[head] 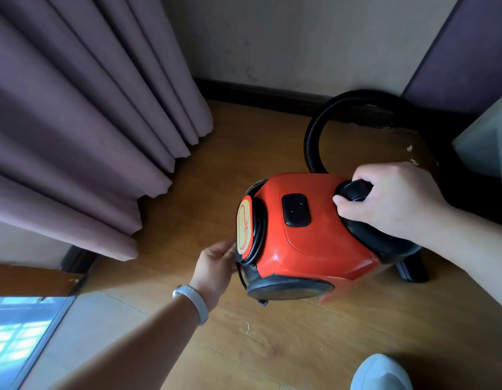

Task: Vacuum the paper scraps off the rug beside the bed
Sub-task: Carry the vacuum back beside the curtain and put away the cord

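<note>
A red and black canister vacuum (314,235) sits on the wooden floor, its black ribbed hose (314,130) looping up behind it toward the wall. My right hand (390,201) is closed around the black handle (355,190) on top of the vacuum. My left hand (216,263), with a pale wristband, touches the vacuum's left end beside the yellow label (243,229) and the wound black cord; what its fingertips hold is hidden. No rug or bed is in view. Two small pale scraps (410,149) lie on the floor behind the vacuum.
Purple curtains (83,122) hang to the floor on the left. A dark skirting board (258,92) runs along the back wall. A pale furniture corner (486,142) stands at the right. My light shoe (382,372) is at the bottom right.
</note>
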Demonstrator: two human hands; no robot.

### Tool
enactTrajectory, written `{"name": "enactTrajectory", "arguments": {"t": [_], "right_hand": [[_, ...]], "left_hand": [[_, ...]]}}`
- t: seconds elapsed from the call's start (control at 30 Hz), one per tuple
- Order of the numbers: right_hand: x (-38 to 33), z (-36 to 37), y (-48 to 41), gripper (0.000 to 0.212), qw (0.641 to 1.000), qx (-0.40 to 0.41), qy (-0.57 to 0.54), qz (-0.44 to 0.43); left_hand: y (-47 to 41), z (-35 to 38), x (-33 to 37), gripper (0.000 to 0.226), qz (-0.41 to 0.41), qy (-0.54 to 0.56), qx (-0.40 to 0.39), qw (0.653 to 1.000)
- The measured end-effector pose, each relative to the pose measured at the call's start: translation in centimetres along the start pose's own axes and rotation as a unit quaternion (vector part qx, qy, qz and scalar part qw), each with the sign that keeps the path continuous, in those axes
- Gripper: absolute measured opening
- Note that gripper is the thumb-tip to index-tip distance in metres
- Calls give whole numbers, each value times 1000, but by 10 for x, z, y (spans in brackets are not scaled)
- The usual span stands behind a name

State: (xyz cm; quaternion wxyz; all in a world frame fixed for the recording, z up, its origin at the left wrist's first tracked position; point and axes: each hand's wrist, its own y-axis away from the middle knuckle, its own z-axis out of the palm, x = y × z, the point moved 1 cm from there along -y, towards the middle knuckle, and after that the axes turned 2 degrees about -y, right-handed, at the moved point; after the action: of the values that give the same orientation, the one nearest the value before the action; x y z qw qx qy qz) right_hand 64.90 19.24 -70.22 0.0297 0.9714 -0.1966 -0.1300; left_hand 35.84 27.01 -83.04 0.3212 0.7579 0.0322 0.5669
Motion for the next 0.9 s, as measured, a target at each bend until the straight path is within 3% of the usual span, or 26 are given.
{"name": "enactTrajectory", "arguments": {"t": [0.17,0.27,0.37,0.57,0.77,0.9], "right_hand": [[-4,-4,0,40,999,-3,-28,32],[-10,-3,2,38,996,71,-32,42],[-12,3,2,40,996,83,-8,29],[-23,22,-6,48,995,56,68,-42],[-45,39,-16,61,983,20,147,-112],[-58,46,-17,60,977,15,171,-123]], "left_hand": [[3,12,-15,38,3,-94,-10,996],[-1,14,-20,47,-4,-170,-32,985],[-3,20,-24,54,-17,-211,-63,975],[-14,31,-42,47,-55,-201,-55,977],[-29,23,-71,17,-88,-180,6,980],[-30,18,-83,17,-83,-244,20,966]]}}
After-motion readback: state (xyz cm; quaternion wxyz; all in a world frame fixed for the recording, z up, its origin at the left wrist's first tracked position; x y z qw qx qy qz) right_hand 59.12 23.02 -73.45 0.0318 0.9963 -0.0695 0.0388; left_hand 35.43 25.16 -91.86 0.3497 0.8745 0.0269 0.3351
